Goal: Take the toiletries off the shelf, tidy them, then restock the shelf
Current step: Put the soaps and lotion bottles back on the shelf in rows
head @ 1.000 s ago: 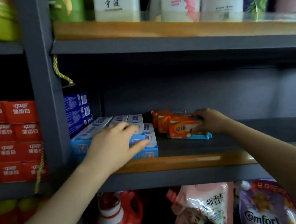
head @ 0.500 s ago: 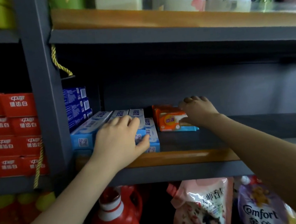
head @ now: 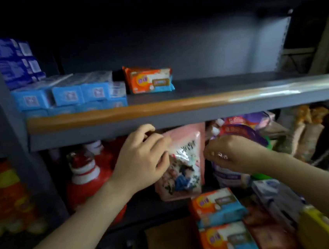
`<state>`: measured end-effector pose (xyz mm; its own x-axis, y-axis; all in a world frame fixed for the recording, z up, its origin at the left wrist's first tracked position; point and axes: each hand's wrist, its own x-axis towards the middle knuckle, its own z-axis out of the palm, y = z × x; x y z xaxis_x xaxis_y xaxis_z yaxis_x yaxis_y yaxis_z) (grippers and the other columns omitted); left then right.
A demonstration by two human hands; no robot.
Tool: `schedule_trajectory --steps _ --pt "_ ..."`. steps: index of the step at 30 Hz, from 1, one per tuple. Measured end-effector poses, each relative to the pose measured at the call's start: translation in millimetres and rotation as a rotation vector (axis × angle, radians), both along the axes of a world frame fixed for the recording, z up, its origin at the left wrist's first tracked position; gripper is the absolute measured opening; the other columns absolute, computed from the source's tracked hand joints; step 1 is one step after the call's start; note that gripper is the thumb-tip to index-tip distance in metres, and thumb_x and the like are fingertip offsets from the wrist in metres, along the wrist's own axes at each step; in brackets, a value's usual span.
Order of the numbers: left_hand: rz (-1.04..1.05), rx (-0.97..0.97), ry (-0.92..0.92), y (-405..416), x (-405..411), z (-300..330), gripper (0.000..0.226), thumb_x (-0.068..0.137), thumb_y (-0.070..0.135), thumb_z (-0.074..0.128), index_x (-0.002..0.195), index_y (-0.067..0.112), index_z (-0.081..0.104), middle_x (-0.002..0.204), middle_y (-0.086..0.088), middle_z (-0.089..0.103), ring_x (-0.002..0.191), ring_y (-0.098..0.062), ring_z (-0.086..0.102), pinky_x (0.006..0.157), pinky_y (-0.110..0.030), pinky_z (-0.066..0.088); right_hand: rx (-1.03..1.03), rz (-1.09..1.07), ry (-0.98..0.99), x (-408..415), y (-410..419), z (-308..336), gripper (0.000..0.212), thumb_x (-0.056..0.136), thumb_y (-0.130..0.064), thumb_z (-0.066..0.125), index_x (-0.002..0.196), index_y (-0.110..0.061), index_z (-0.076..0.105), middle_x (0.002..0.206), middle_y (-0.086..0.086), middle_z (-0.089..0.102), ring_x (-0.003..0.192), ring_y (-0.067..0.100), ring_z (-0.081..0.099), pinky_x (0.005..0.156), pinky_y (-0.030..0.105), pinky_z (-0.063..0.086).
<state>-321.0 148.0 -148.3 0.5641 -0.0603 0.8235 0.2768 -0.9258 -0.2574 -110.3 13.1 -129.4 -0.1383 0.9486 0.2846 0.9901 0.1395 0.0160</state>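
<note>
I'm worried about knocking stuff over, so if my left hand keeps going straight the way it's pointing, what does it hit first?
Most likely the pink pouch. Your left hand points up and right, and its fingers already look to be at the pouch's front, just under the shelf edge. Depth is blurry, so contact is uncertain.

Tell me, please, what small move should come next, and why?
Probably reach the right hand down for an orange soap pack from the stack below: both hands hold nothing, and the shelf beside the single soap pack is bare.
</note>
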Motion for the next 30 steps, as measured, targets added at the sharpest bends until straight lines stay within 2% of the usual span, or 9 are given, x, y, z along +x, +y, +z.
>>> schedule_trajectory --steps 3,7,10,14,17,19,23,27,30 --pt "-0.08 -0.017 0.051 -15.4 8.8 -30.3 0.013 0.077 0.006 0.058 0.085 0.003 0.069 0.088 -0.01 0.066 0.088 -0.028 0.059 0.073 -0.037 0.047 -0.112 -0.025 0.048 8.2 -15.2 -43.1 0.023 0.089 -0.026 0.054 0.107 -0.015 0.064 0.104 0.005 0.066 0.096 0.026 0.061 0.074 0.034 0.047" --pt "-0.131 -0.259 0.216 -32.5 18.2 -63.2 0.021 0.084 0.016 0.049 0.082 0.007 0.068 0.085 -0.005 0.065 0.073 -0.021 0.061 0.06 -0.031 0.049 -0.579 -0.229 0.082 21.5 -14.6 -87.1 0.071 0.09 -0.049 0.051 0.145 -0.013 0.024 0.147 0.008 0.033 0.132 0.026 0.034 0.106 0.035 0.033" --pt "-0.055 -0.472 0.367 -35.0 24.0 -88.1 0.026 0.086 0.025 0.044 0.086 0.011 0.066 0.087 -0.001 0.063 0.067 -0.021 0.062 0.049 -0.031 0.05 -0.709 -0.304 0.062 28.7 -12.0 -106.3 0.087 0.085 -0.056 0.054 0.148 -0.01 0.015 0.151 0.013 0.024 0.137 0.03 0.026 0.11 0.04 0.027" --pt "0.06 -0.747 0.448 -29.8 28.6 -121.6 0.019 0.09 0.032 0.051 0.105 0.022 0.059 0.096 0.009 0.056 0.079 -0.011 0.057 0.061 -0.028 0.046 -0.636 -0.344 0.033 30.7 -15.3 -117.3 0.092 0.07 -0.064 0.065 0.139 -0.013 0.031 0.135 0.009 0.035 0.126 0.029 0.032 0.105 0.042 0.032" --pt "0.129 -0.976 0.503 -30.0 32.7 -139.6 0.027 0.09 0.039 0.052 0.114 0.027 0.053 0.087 0.016 0.05 0.072 0.001 0.05 0.055 -0.019 0.039 -0.494 -0.35 0.071 29.8 -24.0 -122.7 0.09 0.059 -0.065 0.073 0.126 -0.017 0.037 0.124 0.005 0.045 0.115 0.025 0.042 0.094 0.039 0.039" --pt "0.118 -1.162 0.506 -32.8 38.1 -148.5 0.03 0.09 0.039 0.054 0.117 0.027 0.051 0.097 0.013 0.056 0.076 0.001 0.052 0.058 -0.02 0.041 -0.432 -0.364 0.034 28.4 -27.9 -124.3 0.091 0.053 -0.069 0.074 0.121 -0.02 0.038 0.117 0.005 0.05 0.109 0.025 0.048 0.087 0.039 0.042" --pt "0.108 -1.6 0.458 -47.0 54.8 -158.8 0.044 0.09 0.048 0.051 0.126 0.024 0.041 0.107 0.008 0.055 0.091 -0.005 0.053 0.068 -0.02 0.04 -0.364 -0.35 0.046 31.1 -34.8 -116.4 0.071 0.066 -0.063 0.069 0.121 -0.023 0.047 0.118 -0.001 0.051 0.107 0.022 0.052 0.078 0.034 0.045" --pt "0.026 -1.865 0.342 -54.0 70.6 -164.6 0.047 0.09 0.044 0.054 0.124 0.012 0.046 0.114 -0.005 0.062 0.101 -0.017 0.06 0.091 -0.035 0.048 -0.275 -0.357 0.193 42.5 -48.8 -98.9 0.053 0.076 -0.051 0.068 0.116 -0.022 0.052 0.115 -0.003 0.051 0.098 0.021 0.055 0.079 0.04 0.049" --pt "0.017 -1.966 0.259 -55.5 76.2 -162.8 0.042 0.084 0.033 0.067 0.115 0.01 0.05 0.114 -0.007 0.062 0.096 -0.018 0.061 0.079 -0.031 0.051 -0.18 -0.372 0.386 50.6 -60.0 -88.8 0.044 0.078 -0.036 0.071 0.114 -0.021 0.051 0.104 -0.004 0.058 0.092 0.019 0.059 0.074 0.034 0.05"
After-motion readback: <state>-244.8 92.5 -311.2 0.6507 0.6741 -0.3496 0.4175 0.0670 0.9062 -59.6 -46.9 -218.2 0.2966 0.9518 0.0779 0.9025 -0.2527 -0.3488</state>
